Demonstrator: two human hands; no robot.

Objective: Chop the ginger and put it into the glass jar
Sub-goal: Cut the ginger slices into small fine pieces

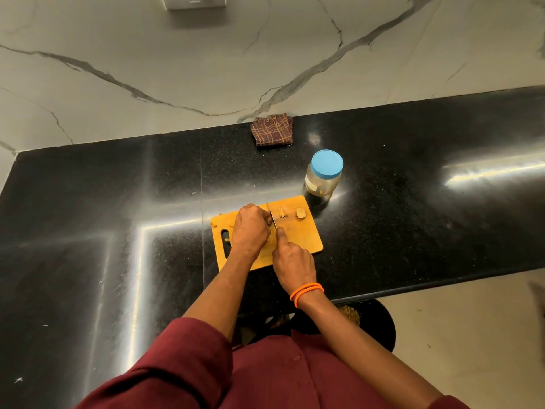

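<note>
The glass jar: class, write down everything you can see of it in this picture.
The glass jar stands upright on the black countertop, just beyond the wooden cutting board's far right corner. Its round blue lid is on. The clear, yellowish body carries a pale label; its contents are unclear. Neither hand touches it.

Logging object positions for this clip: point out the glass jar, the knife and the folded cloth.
glass jar (321, 183): head view, on its clear side wall below the blue lid.
knife (272, 216): head view, on the blade's middle.
folded cloth (272, 133): head view, on its checked top face.
</note>
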